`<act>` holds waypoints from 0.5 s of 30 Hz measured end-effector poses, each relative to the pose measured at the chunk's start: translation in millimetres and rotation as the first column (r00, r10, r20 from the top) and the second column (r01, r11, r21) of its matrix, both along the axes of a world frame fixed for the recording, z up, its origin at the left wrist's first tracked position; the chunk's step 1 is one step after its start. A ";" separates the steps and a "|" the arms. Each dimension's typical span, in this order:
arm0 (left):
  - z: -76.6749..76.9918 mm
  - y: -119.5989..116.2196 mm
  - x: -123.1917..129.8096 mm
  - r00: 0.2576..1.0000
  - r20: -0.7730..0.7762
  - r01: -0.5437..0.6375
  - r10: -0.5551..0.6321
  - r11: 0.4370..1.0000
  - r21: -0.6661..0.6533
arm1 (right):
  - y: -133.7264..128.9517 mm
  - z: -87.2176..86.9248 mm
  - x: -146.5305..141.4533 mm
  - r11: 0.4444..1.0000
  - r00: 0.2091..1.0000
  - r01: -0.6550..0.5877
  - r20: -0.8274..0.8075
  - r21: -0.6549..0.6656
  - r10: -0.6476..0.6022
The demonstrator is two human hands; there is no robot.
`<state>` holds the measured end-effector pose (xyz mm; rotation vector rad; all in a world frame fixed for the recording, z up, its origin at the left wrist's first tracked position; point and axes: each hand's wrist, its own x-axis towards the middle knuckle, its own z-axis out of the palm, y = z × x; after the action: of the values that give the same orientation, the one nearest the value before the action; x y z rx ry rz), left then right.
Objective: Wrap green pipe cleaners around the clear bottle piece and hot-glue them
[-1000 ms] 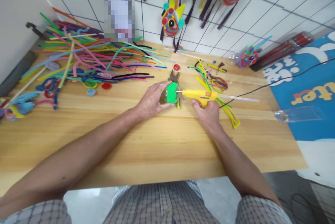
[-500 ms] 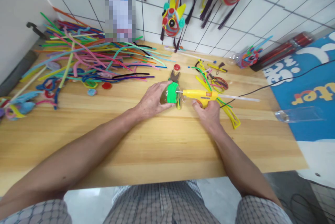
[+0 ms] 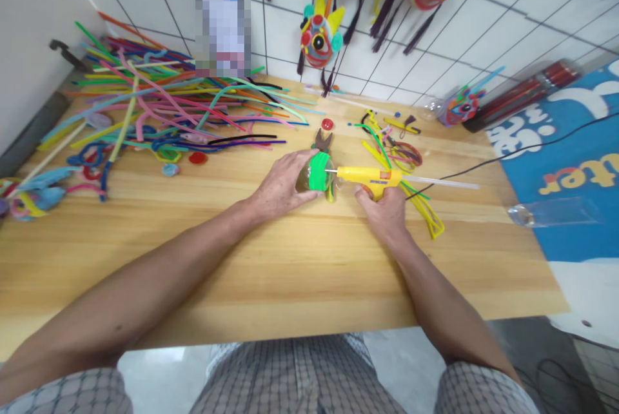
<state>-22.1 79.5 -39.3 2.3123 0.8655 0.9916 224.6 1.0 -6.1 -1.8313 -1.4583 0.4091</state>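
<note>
My left hand (image 3: pixel 282 187) is wrapped round a small clear bottle piece (image 3: pixel 304 179) with a bright green band (image 3: pixel 318 171) around it. In my right hand (image 3: pixel 388 211) is a yellow glue gun (image 3: pixel 370 175), its metal nozzle pointing left at the green band, touching it or very close. A clear glue stick (image 3: pixel 445 182) sticks out of the back of the gun. Just behind the bottle piece lie pliers (image 3: pixel 323 140), partly hidden, with a red cap (image 3: pixel 327 124) beyond them.
Many coloured fuzzy stems (image 3: pixel 169 98) are heaped at the back left. Yellow and green stems (image 3: pixel 425 211) lie beside my right hand. A black cable (image 3: pixel 488 159) crosses the right side. Farther right are a red bottle (image 3: pixel 525 93) and a clear plastic bottle (image 3: pixel 556 211).
</note>
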 end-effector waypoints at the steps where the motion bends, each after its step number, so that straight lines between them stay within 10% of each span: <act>1: 0.2 0.0 0.1 1.000 -0.001 -0.001 0.001 1.000 0.000 | 0.0 0.2 -0.1 1.000 1.000 0.000 0.003 0.001 0.000; 15: -1.7 0.5 0.1 1.000 -0.007 -0.005 0.005 1.000 0.031 | 0.9 0.5 -0.4 1.000 1.000 0.005 -0.002 0.006 -0.005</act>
<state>-22.0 80.0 -41.0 2.3418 0.8656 1.0061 224.1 1.8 -5.7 -1.8290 -1.4517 0.4030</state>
